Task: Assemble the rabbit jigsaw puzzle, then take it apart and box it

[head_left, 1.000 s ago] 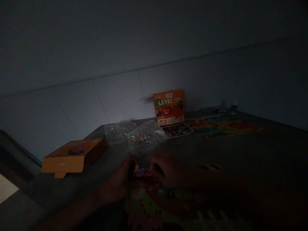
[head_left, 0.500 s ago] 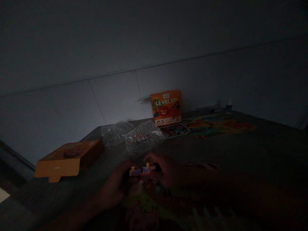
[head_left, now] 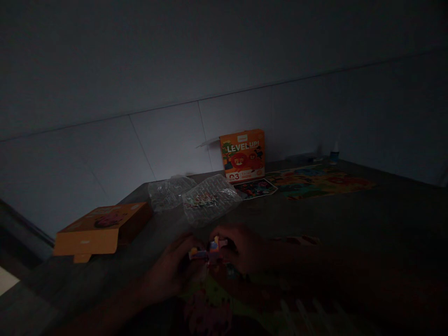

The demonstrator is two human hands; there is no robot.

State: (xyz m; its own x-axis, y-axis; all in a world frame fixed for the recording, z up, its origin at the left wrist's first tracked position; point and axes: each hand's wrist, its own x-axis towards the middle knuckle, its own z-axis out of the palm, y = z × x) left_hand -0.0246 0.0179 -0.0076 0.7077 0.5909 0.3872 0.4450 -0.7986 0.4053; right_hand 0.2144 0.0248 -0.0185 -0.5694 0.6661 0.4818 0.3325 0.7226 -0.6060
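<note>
In the dim light, my left hand (head_left: 175, 263) grips a small purple and yellow puzzle piece (head_left: 198, 254). My right hand (head_left: 241, 247) holds a second puzzle piece (head_left: 216, 246), coloured pink, blue and yellow. The two pieces meet or overlap between my fingers; whether they are locked together I cannot tell. Below my hands lies a partly joined puzzle (head_left: 208, 305) with green, pink and dark red areas, much of it in shadow.
An open orange box (head_left: 101, 224) lies on the left of the table. Clear plastic bags (head_left: 210, 200) rest ahead, one with pieces inside. Behind stands an orange "LEVEL UP!" box (head_left: 242, 155), beside a picture card (head_left: 257, 188). A colourful puzzle (head_left: 322, 181) and a small bottle (head_left: 334, 155) are at the back right.
The left piece has tilted and come closer to the right piece, so the gap between them has closed. The view has shifted very slightly; the boxes and bags stay in place.
</note>
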